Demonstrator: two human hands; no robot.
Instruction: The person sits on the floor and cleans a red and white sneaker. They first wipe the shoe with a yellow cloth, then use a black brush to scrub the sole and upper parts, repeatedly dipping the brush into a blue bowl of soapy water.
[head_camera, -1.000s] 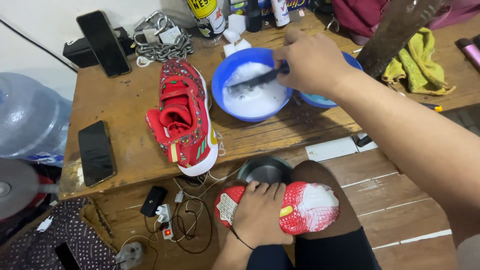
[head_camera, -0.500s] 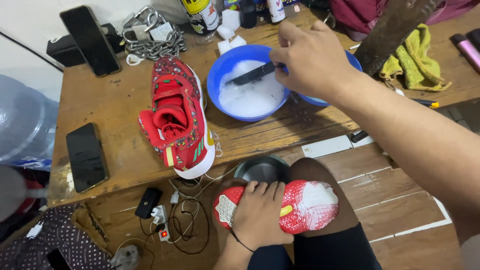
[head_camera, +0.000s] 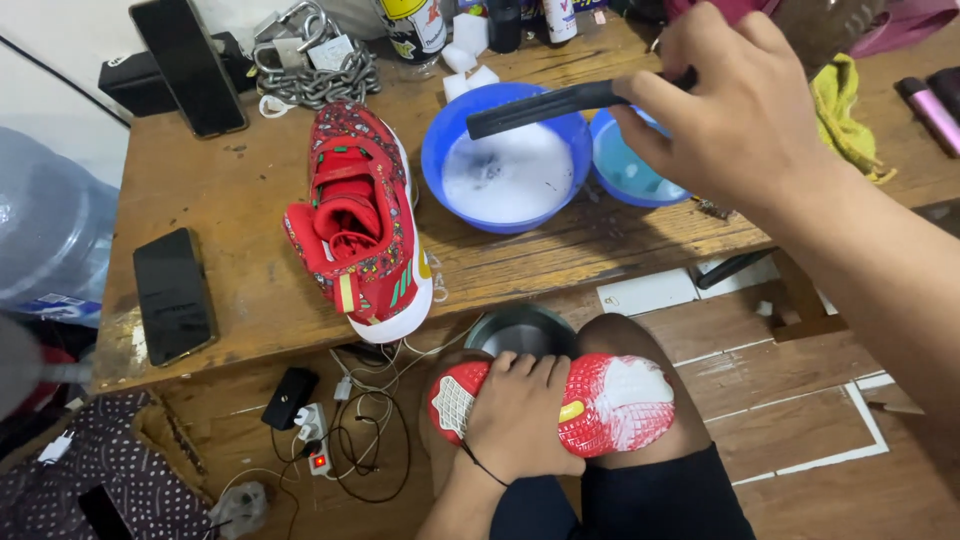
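Table (head_camera: 250, 290): wooden, worn; its near edge runs left to right just above the knee; bare wood lies open left of the upright shoe
Water jug (head_camera: 45, 230): large, clear blue, off the table's left edge
Upright shoe (head_camera: 360, 225): red, patterned, white sole; stands on the table left of the big basin, long axis running from the table's back toward its near edge; its near end overhangs the edge
Held shoe (head_camera: 590, 400): red, sole up on the knee below the table's edge; long axis left to right; white foam covers its right end
Big basin (head_camera: 505, 160): blue, full of white suds, on the table just right of the upright shoe; a smaller blue bowl (head_camera: 630, 165) touches its right side
Right hand (head_camera: 735, 110): fingers closed around a dark brush (head_camera: 555, 100); brush lies nearly level above the big basin's far rim, free end pointing left
Left hand (head_camera: 520, 415): clamped over the held shoe's middle, fingertips curled over its far side
Chain (head_camera: 320, 75): metal, with padlock, behind the upright shoe
Phones: one black phone (head_camera: 172, 295) flat left of the upright shoe; another (head_camera: 190, 65) at the table's back left
Metal bowl (head_camera: 520, 330): on the floor, just behind the held shoe
Cables (head_camera: 370, 440): tangled on the floor left of the held shoe
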